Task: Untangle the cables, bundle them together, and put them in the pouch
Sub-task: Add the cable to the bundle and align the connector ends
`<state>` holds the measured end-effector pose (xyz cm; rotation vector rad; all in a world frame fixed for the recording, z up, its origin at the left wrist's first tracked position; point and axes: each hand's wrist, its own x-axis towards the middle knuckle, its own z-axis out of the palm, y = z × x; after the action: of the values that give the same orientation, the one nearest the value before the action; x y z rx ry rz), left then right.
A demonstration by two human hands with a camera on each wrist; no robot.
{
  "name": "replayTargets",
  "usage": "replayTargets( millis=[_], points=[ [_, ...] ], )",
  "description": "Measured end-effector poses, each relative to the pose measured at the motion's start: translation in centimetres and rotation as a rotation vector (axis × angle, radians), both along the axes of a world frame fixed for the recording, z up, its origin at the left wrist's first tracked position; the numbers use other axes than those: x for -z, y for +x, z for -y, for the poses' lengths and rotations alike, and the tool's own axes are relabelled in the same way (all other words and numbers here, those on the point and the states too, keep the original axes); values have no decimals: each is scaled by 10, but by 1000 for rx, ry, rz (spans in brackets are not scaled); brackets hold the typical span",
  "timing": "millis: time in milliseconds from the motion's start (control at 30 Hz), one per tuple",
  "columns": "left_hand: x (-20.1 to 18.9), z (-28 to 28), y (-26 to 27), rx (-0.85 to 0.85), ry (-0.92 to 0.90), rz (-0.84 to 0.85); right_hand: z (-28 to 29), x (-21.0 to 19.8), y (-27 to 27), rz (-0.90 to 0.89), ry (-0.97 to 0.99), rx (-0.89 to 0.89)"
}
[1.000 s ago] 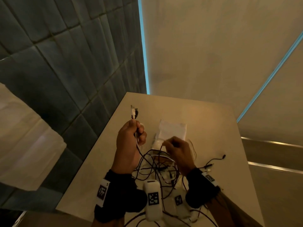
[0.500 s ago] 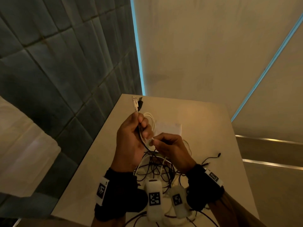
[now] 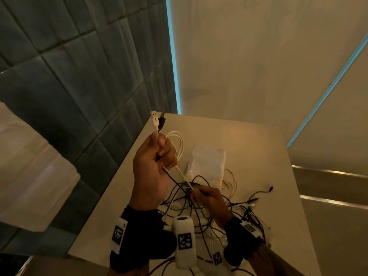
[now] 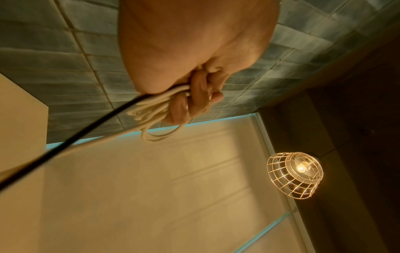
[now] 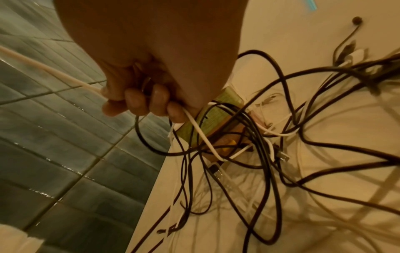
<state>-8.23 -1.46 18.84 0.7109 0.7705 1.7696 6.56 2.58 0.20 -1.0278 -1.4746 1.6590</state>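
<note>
Two hands work on the cables. The left hand [image 3: 154,166] is held up, closed around white cable [image 3: 177,145] loops, with a white plug [image 3: 155,119] and a black plug [image 3: 162,122] sticking up above the grip. A black cable [image 4: 71,142] also runs down out of that grip. The right hand [image 3: 209,198] is lower, pinching the same white cable where it leaves the pile.

A second ago the left hand had only the plugs and a bit of cord. Half a second ago the right hand came right up to the left grip and laid a loop there. Now the right hand has moved back down, and the white cord runs straight from the left grip to the right grip. More white loops hang beside the left fingers [image 4: 194,95] than before. I think the white cable is being wound up, one loop at a time, so bundling has begun while most of the untangling is left.

Below the right grip, the pile [image 3: 201,208] of black and white cables lies knotted on the counter [image 3: 258,156]. A small green and brown box [image 5: 218,118] sits under it.

Just past the right grip lies the white pouch [image 3: 209,162], flat on the counter. No cable has gone into it yet, as far as I can see. I cannot tell if its mouth is open.
</note>
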Motion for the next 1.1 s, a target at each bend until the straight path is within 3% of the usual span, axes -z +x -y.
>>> replayTargets(
  millis=[133,233,300,400,467,567,667,833,1100],
  points=[
    [-5,2,-7,-35,20,-28,0,20,1,81,-28,15],
    [-2,2,-8,-113,-87,-113,2,25,4,177,-18,38],
    [5,0,-8,-158,-185,-173,-2,5,2,164,28,100],
    [18,-6,-6,-163,-313,-223,-11,-50,-6,-25,35,176],
    [25,-9,0,-150,-379,-231,-16,-88,-11,-96,146,179],
    [24,-9,9,-129,-446,-192,-16,-134,-14,-176,306,91],
    [15,-11,9,-51,-373,-26,-12,-151,-11,-179,365,-37],
    [-3,-8,15,68,-194,176,-11,-132,-3,-242,198,-112],
    [-3,-7,12,87,-34,97,-8,-66,12,-93,99,-69]
  ],
)
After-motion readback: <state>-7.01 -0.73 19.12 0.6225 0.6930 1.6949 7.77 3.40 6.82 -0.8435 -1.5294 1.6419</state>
